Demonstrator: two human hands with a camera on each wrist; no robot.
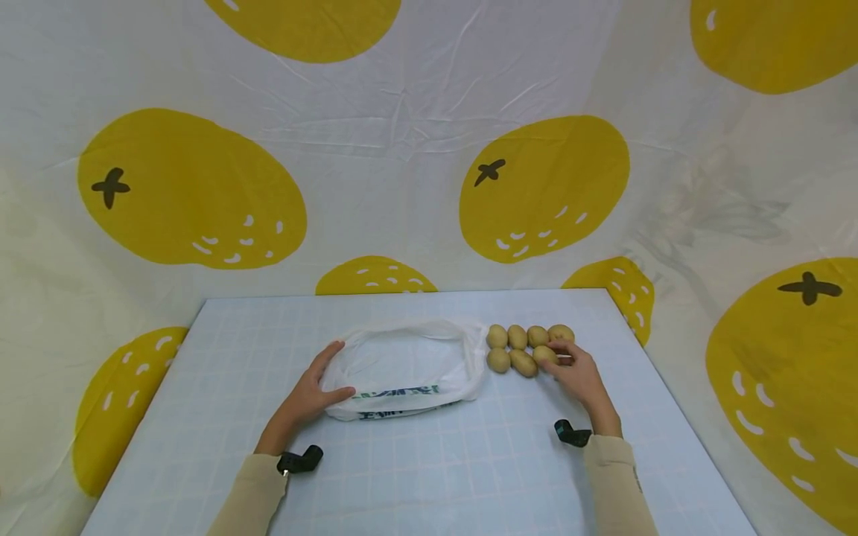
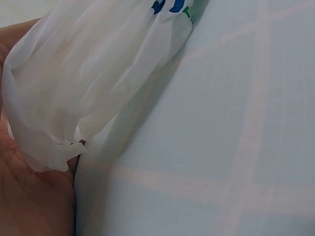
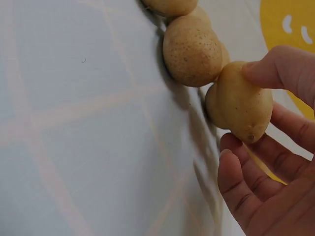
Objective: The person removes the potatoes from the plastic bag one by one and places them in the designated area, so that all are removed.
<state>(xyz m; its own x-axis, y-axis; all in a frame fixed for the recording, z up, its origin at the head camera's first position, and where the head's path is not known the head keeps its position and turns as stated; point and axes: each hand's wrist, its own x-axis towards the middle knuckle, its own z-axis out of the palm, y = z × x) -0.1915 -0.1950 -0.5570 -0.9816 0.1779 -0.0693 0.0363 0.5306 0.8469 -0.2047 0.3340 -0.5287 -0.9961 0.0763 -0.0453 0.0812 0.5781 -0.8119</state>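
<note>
A white plastic bag (image 1: 409, 406) with blue and green print lies on the table, its mouth spread wide and facing up. My left hand (image 1: 310, 391) rests against the bag's left side, thumb and fingers spread along the rim. Thin plastic (image 2: 98, 73) hides part of that hand in the left wrist view. To the right of the bag, my right hand (image 1: 578, 376) pinches a potato (image 3: 244, 101) between thumb and fingers. Other potatoes (image 1: 517, 337) sit in two rows beside the bag, close to the held one.
The table (image 1: 429, 476) has a pale blue checked cover. Behind it hangs a white cloth (image 1: 382, 193) printed with large yellow fruit. Each wrist wears a small black device, the left one (image 1: 302, 459) and the right one (image 1: 572, 433).
</note>
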